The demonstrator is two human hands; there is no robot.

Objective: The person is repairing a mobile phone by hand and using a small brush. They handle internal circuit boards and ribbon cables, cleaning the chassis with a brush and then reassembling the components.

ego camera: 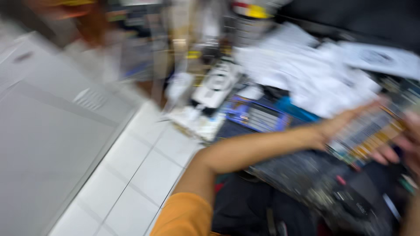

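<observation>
White floor tiles point(144, 175) run below me, blurred by the swing of my head, with a large grey panel point(48, 144) lying to the left of them. Nearest to me is my orange sleeve point(186, 216), and from it my left arm bends and stretches across to the right. Under that arm sits a dark machine point(323, 183) with black parts and a small red spot, too smeared for me to say what it is.

My left hand point(345, 124) is laid on the upper left edge of a flat striped box point(372, 131), fingers stretched out along it; I cannot tell whether they are gripping or only resting. My right hand point(404, 142) meets the same box at its right end, at the frame's edge, fingers curled under it, though how tightly is lost in the blur. So the box sits between my two hands, just above the dark machine.

Left of the box, beyond my forearm, lies a blue packet point(256, 116), and past that a white gadget point(216, 85). Above the box a heap of white papers point(306, 70) spreads over the cluttered worktop. Farther off everything dissolves into streaks.
</observation>
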